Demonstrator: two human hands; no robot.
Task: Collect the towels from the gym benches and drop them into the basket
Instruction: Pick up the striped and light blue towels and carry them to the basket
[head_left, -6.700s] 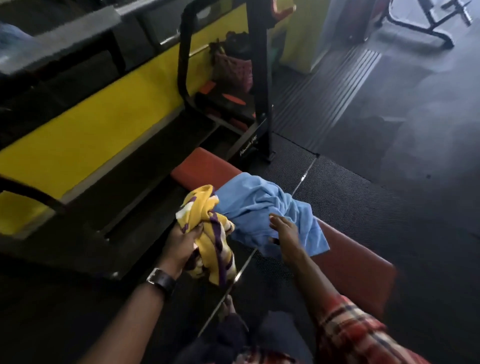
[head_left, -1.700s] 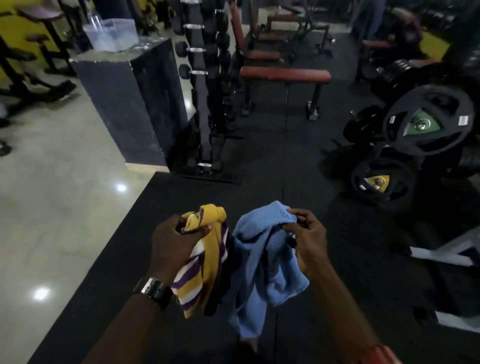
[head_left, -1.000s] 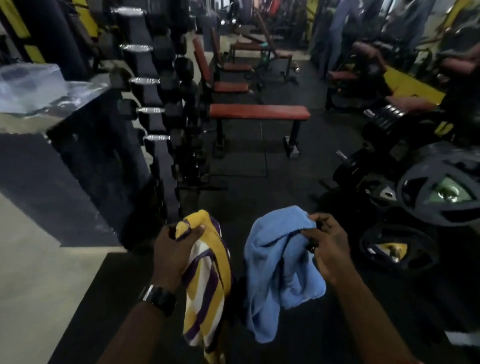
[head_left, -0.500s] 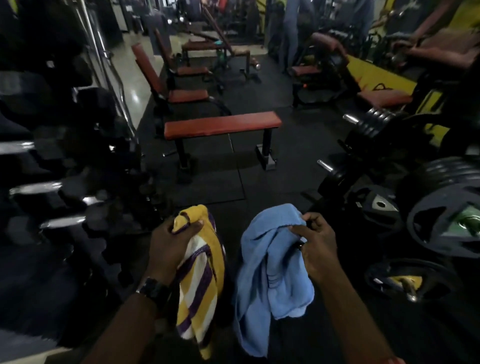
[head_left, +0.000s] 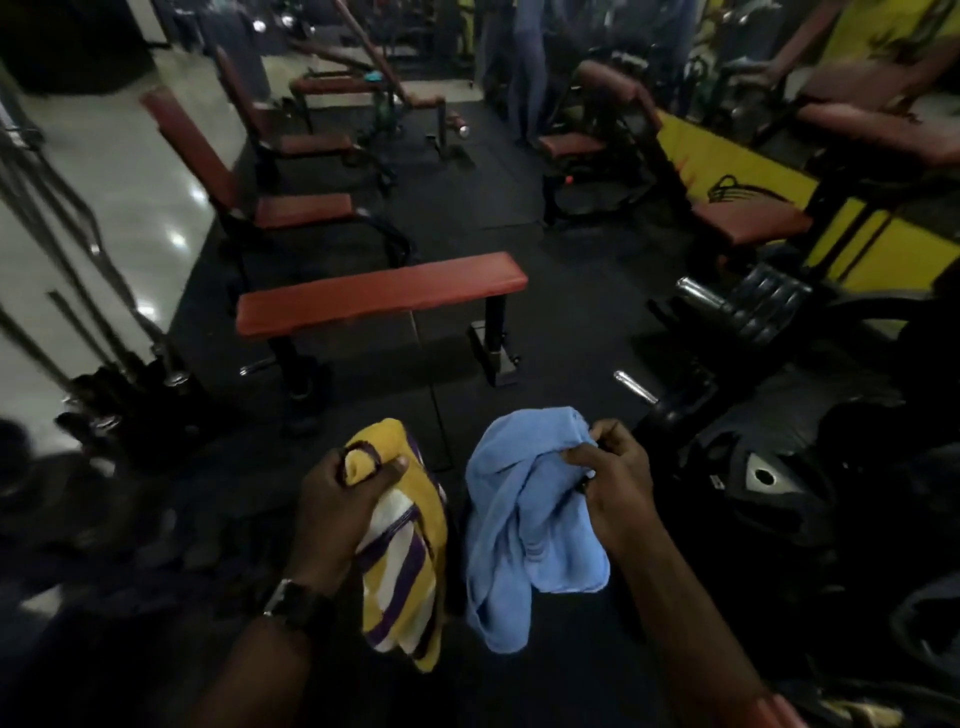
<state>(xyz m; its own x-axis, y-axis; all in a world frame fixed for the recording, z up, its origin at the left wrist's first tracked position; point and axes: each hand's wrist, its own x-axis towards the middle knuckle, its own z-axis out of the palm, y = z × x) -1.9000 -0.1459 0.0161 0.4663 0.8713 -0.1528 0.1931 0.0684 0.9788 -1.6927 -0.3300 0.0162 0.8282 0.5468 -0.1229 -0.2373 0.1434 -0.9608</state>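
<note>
View: the person has turned away from the red padded worktop where the blue towel lay several seconds ago. The camera now faces a dark rubber floor (head_left: 571, 322) lined with equipment. The dumbbell rack seen a second ago has slid off to the left.

Flat bench (head_left: 382, 293): larger and lower in frame than half a second ago, so the person is walking toward it. Its red pad is bare. A small teal item (head_left: 372, 77) sits on a far bench, too small to identify.

Basket: not in view.

Towels: both are off the benches and carried at waist height, just beside each other. The yellow striped towel (head_left: 410, 561) hangs from the left hand (head_left: 337, 499), whose fingers are curled round its bunched top. The blue towel (head_left: 524, 530) hangs from the right hand (head_left: 615, 488), pinched at a fold between thumb and fingertips. Both grips are the same as a second ago.

Judgement: pickup of these two is done and the carry is under way. The drop is still pending until the basket is found.
</note>
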